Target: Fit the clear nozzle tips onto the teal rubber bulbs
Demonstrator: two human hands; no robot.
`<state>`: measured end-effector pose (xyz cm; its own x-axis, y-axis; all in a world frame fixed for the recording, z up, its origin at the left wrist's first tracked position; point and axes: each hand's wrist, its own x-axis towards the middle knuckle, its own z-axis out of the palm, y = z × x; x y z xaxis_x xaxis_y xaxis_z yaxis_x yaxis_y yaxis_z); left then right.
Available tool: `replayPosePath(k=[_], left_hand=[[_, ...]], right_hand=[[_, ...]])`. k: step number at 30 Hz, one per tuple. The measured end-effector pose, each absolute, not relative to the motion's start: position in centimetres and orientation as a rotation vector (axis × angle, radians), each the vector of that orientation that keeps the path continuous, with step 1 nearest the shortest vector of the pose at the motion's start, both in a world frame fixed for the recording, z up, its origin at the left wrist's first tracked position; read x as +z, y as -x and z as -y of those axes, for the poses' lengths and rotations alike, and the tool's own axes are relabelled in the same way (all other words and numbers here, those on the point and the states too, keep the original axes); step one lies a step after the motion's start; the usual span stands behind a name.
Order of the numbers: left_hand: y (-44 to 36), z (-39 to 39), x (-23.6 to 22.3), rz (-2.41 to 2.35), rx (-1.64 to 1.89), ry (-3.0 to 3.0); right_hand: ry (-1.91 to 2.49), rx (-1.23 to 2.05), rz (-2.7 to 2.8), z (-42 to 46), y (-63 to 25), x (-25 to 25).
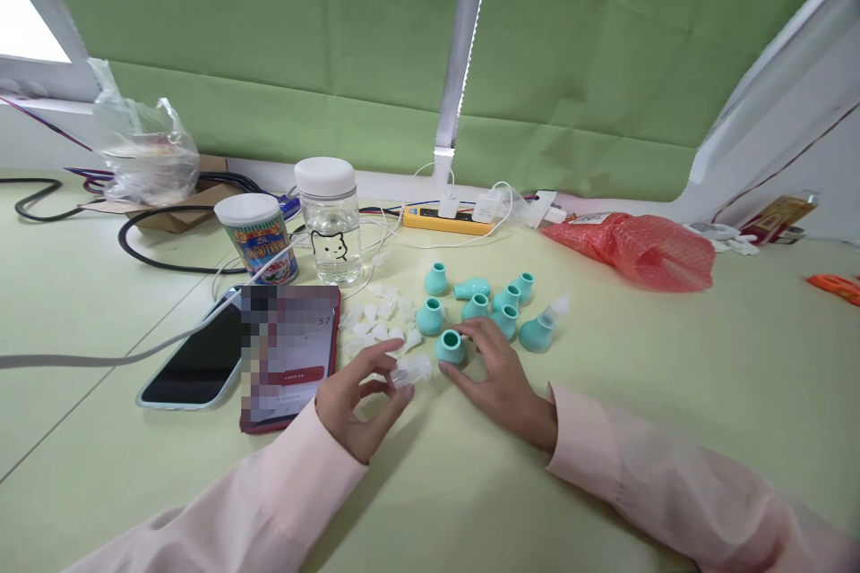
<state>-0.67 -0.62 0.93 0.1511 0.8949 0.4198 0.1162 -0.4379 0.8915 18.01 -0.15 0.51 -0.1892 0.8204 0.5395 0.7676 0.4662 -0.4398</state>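
Note:
Between the thumb and fingers of my left hand (pixel 366 398) is a clear plastic nozzle (pixel 411 371), lying sideways. My right hand (pixel 503 376) pinches a teal rubber bulb (pixel 450 347), its open neck facing up and towards me. The nozzle and this bulb are close but apart. Behind them stand several more teal bulbs (pixel 428 317), one lying on its side (pixel 472 289). At the right of the group, a bulb (pixel 536 333) carries a clear tip (pixel 557 308). Small translucent plastic pieces (pixel 366 322) lie scattered beyond my left hand.
Left of my hands lie a red-cased phone (pixel 288 358) and a dark-screened phone (pixel 194 358), crossed by a white cable (pixel 134 360). Behind stand a snack can (pixel 259 237) and a water bottle (pixel 331 224). A yellow power strip (pixel 447 219) and red bubble wrap (pixel 638 249) sit near the back wall.

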Motion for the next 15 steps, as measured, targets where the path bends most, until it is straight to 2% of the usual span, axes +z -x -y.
replayPosePath(k=[8,12,15], left_hand=[[0.8,0.6,1.5,-0.956,1.288,-1.388],[0.7,0.9,1.3,-0.83,1.214,-1.374],[0.5,0.9,0.9,-0.801,1.161,-1.38]], right_hand=[[0.882,0.132,1.972,1.1,-17.7,0.9],[0.877,0.05,1.991,1.3,-17.8,0.8],[0.93,0.146,1.997,1.4,-17.8,0.8]])
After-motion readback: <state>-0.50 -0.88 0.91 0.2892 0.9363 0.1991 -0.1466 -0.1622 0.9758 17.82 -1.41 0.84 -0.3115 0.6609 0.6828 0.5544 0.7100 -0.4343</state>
